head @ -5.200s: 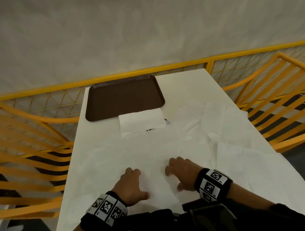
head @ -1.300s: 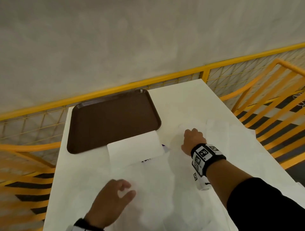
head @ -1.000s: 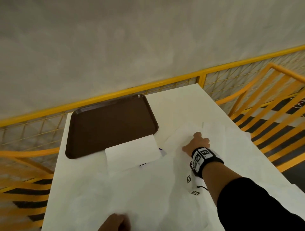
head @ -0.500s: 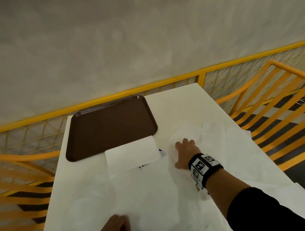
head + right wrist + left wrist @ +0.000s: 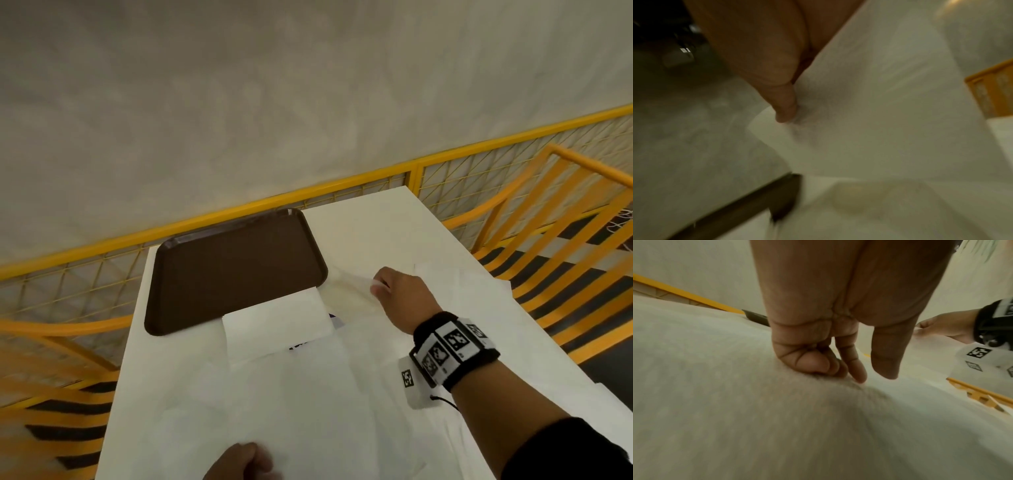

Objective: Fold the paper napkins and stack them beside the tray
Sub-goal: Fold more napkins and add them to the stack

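A brown tray (image 5: 233,267) lies at the far left of the white table (image 5: 359,233). One folded napkin (image 5: 277,325) sits against the tray's near edge. A large unfolded napkin (image 5: 291,404) spreads in front of me. My right hand (image 5: 376,286) pinches its far corner and holds it lifted just right of the tray; the thumb (image 5: 785,107) presses on the paper. My left hand (image 5: 239,462) is at the near edge, its curled fingers (image 5: 813,363) gripping the same napkin.
More unfolded napkins (image 5: 479,301) overlap along the table's right side. A dark printed item (image 5: 330,317) peeks out under the folded napkin. Yellow railings (image 5: 342,185) ring the table closely at the back and on both sides.
My right hand, lying flat on the napkin's far part half a second ago, now pinches the far corner and has raised it. The left hand stays at the near edge.
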Motion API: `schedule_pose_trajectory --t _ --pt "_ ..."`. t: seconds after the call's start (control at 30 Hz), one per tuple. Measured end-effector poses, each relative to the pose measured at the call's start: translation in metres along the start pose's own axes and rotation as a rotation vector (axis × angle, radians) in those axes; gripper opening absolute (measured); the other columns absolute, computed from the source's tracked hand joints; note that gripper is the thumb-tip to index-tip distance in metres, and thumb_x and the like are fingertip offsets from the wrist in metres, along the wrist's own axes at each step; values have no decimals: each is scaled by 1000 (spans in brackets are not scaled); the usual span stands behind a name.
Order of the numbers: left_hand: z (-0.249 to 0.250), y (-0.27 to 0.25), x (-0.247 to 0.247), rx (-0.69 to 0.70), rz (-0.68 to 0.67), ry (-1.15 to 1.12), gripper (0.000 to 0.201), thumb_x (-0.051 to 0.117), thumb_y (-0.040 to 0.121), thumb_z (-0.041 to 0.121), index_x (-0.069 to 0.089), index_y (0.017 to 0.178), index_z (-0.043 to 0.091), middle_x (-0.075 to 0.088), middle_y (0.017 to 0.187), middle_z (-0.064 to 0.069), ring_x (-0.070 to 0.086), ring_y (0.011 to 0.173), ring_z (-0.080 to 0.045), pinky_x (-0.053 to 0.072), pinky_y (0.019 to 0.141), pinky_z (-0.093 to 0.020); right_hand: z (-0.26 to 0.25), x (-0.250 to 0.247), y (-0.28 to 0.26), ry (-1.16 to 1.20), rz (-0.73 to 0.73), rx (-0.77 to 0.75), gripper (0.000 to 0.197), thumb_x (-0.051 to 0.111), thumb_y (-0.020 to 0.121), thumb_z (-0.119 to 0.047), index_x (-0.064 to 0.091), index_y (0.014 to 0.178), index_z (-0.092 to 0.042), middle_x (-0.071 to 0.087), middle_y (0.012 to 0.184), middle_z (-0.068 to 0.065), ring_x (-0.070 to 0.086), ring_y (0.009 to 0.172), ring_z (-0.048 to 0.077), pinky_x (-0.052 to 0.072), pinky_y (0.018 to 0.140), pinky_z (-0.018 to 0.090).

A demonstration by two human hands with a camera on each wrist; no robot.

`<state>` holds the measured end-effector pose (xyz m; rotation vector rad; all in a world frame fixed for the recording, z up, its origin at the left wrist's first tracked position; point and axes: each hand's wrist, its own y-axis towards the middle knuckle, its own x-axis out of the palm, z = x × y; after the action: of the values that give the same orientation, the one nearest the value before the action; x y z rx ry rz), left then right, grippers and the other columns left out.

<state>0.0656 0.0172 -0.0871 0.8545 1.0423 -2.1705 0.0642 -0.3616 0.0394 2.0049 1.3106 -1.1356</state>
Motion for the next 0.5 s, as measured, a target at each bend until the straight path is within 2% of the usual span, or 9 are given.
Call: schedule_pose_trajectory --t 0.07,0.1,0.13,0.2,0.27,0.3,0.37,0.43,0.5 --pt "37 -12 -23 6 75 -145 15 71 63 49 67 67 36 65 88 18 60 71 1 42 68 -8 -10 -22 -12 137 -2 -69 16 53 96 -30 50 85 -19 57 77 -3 52 70 15 35 58 23" --pt "51 -16 -35 -14 89 -202 15 76 67 47 66 72 36 63 90 19 58 69 3 42 66 -8 -16 -32 -19 237 -22 -80 18 56 95 -32 52 84 -19 58 77 -5 51 68 11 36 59 22" --pt "64 -18 -46 0 104 -228 13 75 73 44 65 76 37 63 88 15 57 67 4 42 65 -7 -22 -42 -27 375 -57 -82 20 57 94 -34 53 84 -17 59 76 -5 52 67 11 38 60 23" --pt "89 -25 -65 81 145 -318 7 71 82 36 66 86 39 66 86 7 58 70 1 44 66 -7 -35 -54 -45 684 -148 -71 29 59 92 -40 54 92 -11 64 80 -2 59 70 13 45 66 29" --pt "111 -29 -84 136 165 -461 16 67 86 36 64 100 42 67 102 7 62 86 -2 47 76 -9 -45 -57 -59 973 -237 -59 40 61 87 -42 54 108 -8 69 101 9 65 89 22 51 79 43" --pt "121 -31 -93 155 126 -520 26 66 85 42 60 110 43 65 111 10 62 96 -4 49 83 -14 -49 -56 -65 1120 -283 -45 43 61 86 -38 53 116 -8 67 114 14 64 99 29 50 88 48" --pt "141 -40 -109 211 42 -691 52 68 75 57 53 123 41 62 121 15 61 108 -10 49 96 -26 -59 -52 -78 1311 -369 -16 45 60 88 -28 49 126 -9 62 126 18 60 112 35 45 98 52" --pt "156 -48 -118 284 5 -874 75 72 64 60 48 131 36 61 126 14 60 114 -11 49 100 -33 -70 -47 -91 1366 -427 -16 44 58 88 -25 49 130 -13 61 129 15 59 117 35 45 101 52" --pt "167 -55 -122 326 -1 -993 90 79 58 61 46 135 30 61 129 7 60 117 -16 48 99 -37 -79 -43 -104 1401 -479 -32 46 57 88 -25 48 132 -15 60 130 15 58 119 36 44 102 53"
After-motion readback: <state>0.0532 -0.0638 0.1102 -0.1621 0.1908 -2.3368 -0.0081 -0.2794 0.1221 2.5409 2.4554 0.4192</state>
